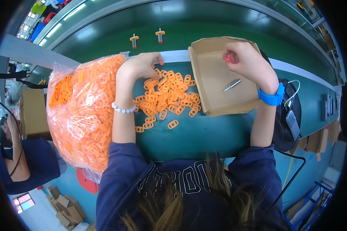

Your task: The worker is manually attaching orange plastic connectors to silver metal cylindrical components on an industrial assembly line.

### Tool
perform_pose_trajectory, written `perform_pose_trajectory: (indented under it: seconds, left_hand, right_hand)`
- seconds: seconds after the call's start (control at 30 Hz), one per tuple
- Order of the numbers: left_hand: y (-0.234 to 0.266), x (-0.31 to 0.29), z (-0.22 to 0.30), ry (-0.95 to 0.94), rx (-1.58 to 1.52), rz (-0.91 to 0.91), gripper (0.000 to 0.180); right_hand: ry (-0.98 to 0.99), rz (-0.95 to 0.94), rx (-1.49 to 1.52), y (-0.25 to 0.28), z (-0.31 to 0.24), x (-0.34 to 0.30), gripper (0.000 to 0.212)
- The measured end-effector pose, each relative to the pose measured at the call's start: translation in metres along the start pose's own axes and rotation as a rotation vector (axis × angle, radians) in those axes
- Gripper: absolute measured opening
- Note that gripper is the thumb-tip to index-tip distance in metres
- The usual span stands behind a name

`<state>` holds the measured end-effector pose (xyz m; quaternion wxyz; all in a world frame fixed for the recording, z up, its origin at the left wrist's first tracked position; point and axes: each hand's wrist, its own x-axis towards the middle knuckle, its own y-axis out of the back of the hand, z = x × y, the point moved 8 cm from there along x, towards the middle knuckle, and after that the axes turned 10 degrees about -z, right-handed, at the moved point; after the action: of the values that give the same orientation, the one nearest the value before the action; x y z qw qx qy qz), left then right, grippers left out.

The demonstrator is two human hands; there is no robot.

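Observation:
My left hand point(142, 65) reaches over the far left edge of a pile of orange plastic oval rings point(165, 94), its fingers curved and apart, the lower ones touching the pile. My right hand point(243, 59) is closed above the far right part of a shallow cardboard tray point(208, 79). Between its fingertips shows a small red-ended piece point(228, 59); the rest of it is hidden. One silver metal pin point(232, 84) lies slanted in the tray. Beyond my left hand, two pins with red ends, one left point(134, 40) and one right point(160, 35), each carry an orange ring.
A large clear plastic bag point(85, 111) full of orange rings bulges beside my left forearm. Past a pale strip point(177, 56) lies the green belt point(104, 44). A black bag point(287, 127) and cable sit by my right elbow. Another person point(23, 161) sits at the far left.

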<state>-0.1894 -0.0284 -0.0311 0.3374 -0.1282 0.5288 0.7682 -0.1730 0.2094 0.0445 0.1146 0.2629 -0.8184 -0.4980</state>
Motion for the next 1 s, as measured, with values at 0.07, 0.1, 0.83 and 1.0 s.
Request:
perform_pose_trajectory:
  seconds: [0.07,0.1,0.83,1.0]
  left_hand:
    - [0.004,0.002,-0.001,-0.012,0.011,0.070,0.031]
    - [0.001,0.007,-0.009,-0.003,0.005,0.045,0.032]
    - [0.035,-0.018,0.075,-0.524,-1.061,0.309,0.031]
    - [0.036,-0.013,0.072,-0.588,-1.066,0.376,0.031]
  right_hand:
    - [0.050,-0.004,0.039,0.001,-0.012,0.005,0.013]
    - [0.101,-0.004,0.079,0.001,-0.020,0.007,0.013]
    - [0.384,0.481,0.242,0.040,-0.076,-0.007,0.020]
    - [0.459,0.533,0.204,0.042,-0.081,-0.010,0.019]
